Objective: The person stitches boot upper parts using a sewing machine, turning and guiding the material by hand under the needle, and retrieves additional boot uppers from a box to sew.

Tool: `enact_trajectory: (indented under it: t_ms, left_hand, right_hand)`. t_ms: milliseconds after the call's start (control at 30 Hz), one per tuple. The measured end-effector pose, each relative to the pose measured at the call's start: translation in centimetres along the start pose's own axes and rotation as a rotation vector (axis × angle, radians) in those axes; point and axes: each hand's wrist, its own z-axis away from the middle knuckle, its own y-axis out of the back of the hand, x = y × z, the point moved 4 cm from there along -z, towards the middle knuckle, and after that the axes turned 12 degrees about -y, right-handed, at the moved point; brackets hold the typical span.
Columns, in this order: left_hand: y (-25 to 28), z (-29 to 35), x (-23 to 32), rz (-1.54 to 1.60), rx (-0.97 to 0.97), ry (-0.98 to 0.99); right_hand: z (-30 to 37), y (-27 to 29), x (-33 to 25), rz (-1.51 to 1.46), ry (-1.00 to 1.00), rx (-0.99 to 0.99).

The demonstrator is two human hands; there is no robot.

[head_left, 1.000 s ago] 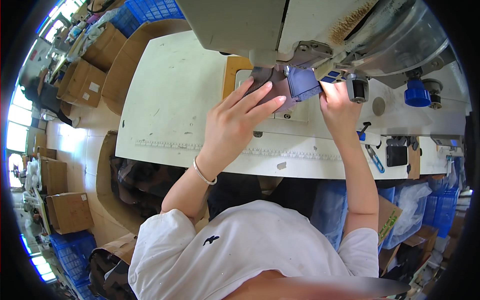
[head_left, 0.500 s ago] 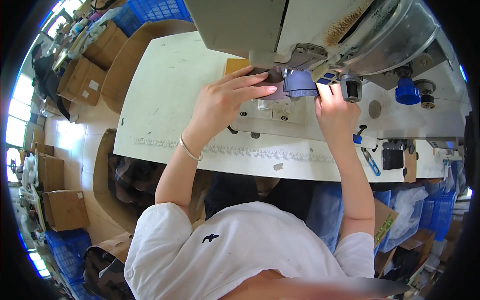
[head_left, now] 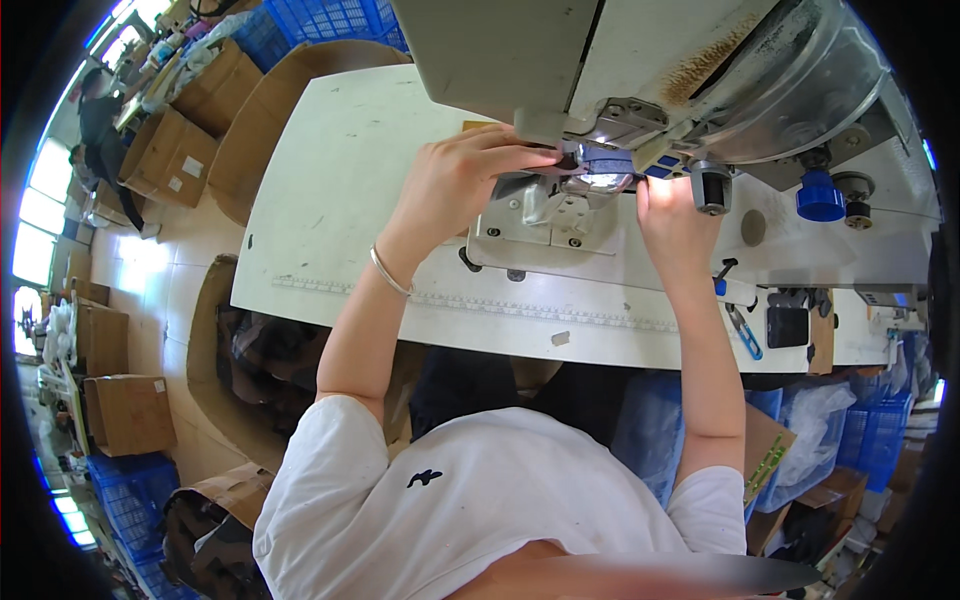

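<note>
A small blue-and-dark fabric piece (head_left: 606, 158) lies beneath the head of a sewing machine (head_left: 500, 60), lit by its lamp. At its left end, my left hand (head_left: 462, 182) pinches the dark part between thumb and fingers. My right hand (head_left: 678, 212) has curled fingers closed at the piece's right end; their tips are partly hidden by the machine. Just in front of the fabric shows a metal plate (head_left: 575, 212) with screws. The needle area is too small to make out.
A white table (head_left: 340, 180) with a printed ruler near its front edge carries the machine. Blue-handled snips (head_left: 745, 332) and a black phone-like object (head_left: 787, 326) lie at the right. Cardboard boxes (head_left: 170, 155) stand at the left, with another person (head_left: 105, 140) beyond.
The fabric has shifted away from me and turned, baring more of the metal plate. My left fingers, earlier spread flat on it, now pinch its end. The right fingers have curled in more.
</note>
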Motion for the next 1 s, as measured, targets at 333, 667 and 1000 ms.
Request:
enact_trajectory:
  t_ms: [333,667,1000]
  left_hand:
    - [-0.1,0.1,0.1,-0.036,0.079,-0.086]
    - [0.7,4.5,4.8,-0.189,0.153,0.135]
    - [3.5,9.6,9.9,-0.087,-0.182,0.17]
  right_hand:
    - [6.0,3.0,-0.7,-0.335,-0.123,0.024]
    - [6.5,-1.7,-7.0,-1.501,-0.66,-0.774]
    - [7.8,-5.8,-10.4,-1.688,-0.874,-0.652]
